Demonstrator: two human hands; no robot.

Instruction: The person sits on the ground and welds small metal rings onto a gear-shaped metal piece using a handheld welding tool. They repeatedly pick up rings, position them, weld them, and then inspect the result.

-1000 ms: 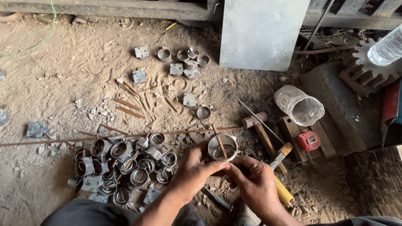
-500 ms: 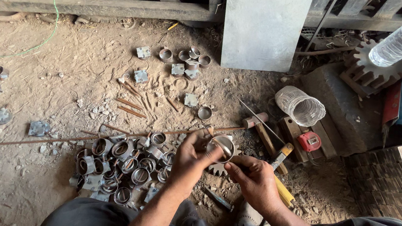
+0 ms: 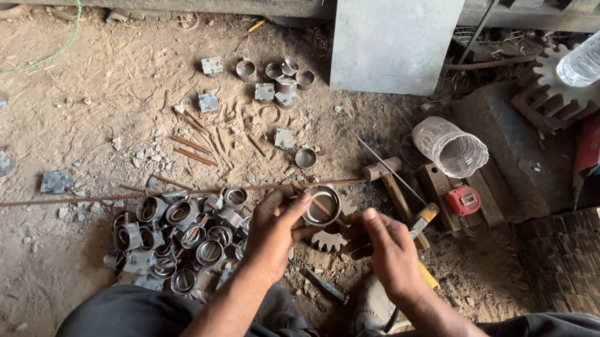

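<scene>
Both forearms reach forward over the dusty dirt floor [image 3: 44, 268]. The left hand [image 3: 275, 233] pinches a short metal ring [image 3: 323, 206] by its rim, just right of a near pile of similar grey rings [image 3: 174, 237]. The right hand [image 3: 388, 248], fingers curled narrow, pokes a thin rusty rod [image 3: 317, 204] into it.

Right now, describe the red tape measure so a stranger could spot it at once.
Start at the grey metal panel at the top, then drop to the clear plastic jar lying on its side. Just below it, on wooden blocks, sits the tape measure, the only small red thing there.
</scene>
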